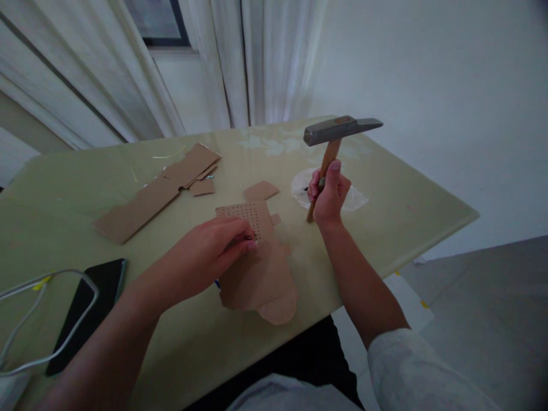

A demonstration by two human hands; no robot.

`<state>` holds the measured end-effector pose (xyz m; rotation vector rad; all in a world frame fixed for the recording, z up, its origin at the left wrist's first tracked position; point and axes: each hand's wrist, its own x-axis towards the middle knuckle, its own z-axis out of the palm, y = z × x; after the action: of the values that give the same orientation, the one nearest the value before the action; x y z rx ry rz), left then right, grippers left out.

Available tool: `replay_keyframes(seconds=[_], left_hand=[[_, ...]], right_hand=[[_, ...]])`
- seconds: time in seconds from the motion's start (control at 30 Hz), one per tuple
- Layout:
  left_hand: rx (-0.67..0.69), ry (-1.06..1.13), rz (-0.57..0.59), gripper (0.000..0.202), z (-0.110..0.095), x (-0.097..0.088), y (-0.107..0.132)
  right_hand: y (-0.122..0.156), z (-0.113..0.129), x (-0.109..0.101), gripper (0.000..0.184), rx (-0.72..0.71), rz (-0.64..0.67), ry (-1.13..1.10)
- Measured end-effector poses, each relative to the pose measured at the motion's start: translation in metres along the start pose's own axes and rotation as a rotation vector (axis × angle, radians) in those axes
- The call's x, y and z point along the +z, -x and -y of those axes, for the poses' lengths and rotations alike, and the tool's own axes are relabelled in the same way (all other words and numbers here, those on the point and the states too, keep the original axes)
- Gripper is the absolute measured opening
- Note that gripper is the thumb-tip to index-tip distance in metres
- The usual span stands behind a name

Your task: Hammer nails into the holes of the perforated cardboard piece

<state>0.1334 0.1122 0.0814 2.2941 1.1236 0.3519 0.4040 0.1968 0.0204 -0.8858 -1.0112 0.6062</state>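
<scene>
The pale green table (406,211) fills most of what I see, its far edge against white curtains (257,57) and a bare wall. The biggest thing on it is a long cardboard strip (145,200), lying on a slant at the far left, well apart from my hands. Nearer to me, close to the front edge, lies the flat cardboard piece (261,274); its long axis runs away from me and slightly left, with a rounded end toward my body and a field of small punched holes at the far end. A dark phone (85,308) sits at the near left with a grey cable (43,319) looped over it. The hammer (338,130) is up in the air to the right of the cardboard piece and beyond it. Its wooden handle stands nearly upright, and its metal head lies level, pointing left and right. My right hand (329,194) is clenched round the lower part of the handle, thumb up along the wood, forearm rising from the near right. My left hand (214,251) is the nearer one to the cardboard piece. It lies palm down on it, coming in from the left, its fingertips (248,245) pinched together beside the holes, perhaps on something tiny and dark; I cannot tell what. Two small cardboard scraps (261,190) lie just past the holes, and a whitish round patch (355,197) shows on the table behind my right hand.
</scene>
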Motion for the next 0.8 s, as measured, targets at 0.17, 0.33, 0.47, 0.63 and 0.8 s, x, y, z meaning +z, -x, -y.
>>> replay_keyframes(seconds=[0.17,0.33,0.47,0.63,0.8], left_hand=[[-0.013,0.021,0.021,0.029,-0.005,-0.001,0.001],[-0.022,0.038,0.043,0.027,-0.006,-0.003,0.000],[-0.023,0.039,0.015,0.025,-0.003,-0.004,-0.001],[0.000,0.093,-0.070,0.025,0.002,-0.001,-0.005],[0.016,0.184,-0.232,0.026,0.003,0.009,-0.014]], right_hand=[[0.000,0.001,0.000,0.073,-0.005,0.005,0.007],[-0.001,0.001,0.000,0.075,0.010,0.001,0.053],[-0.001,0.001,0.000,0.074,0.013,-0.001,0.051],[-0.001,0.000,0.000,0.075,0.009,0.005,0.047],[-0.001,0.000,-0.001,0.074,0.000,0.012,0.034]])
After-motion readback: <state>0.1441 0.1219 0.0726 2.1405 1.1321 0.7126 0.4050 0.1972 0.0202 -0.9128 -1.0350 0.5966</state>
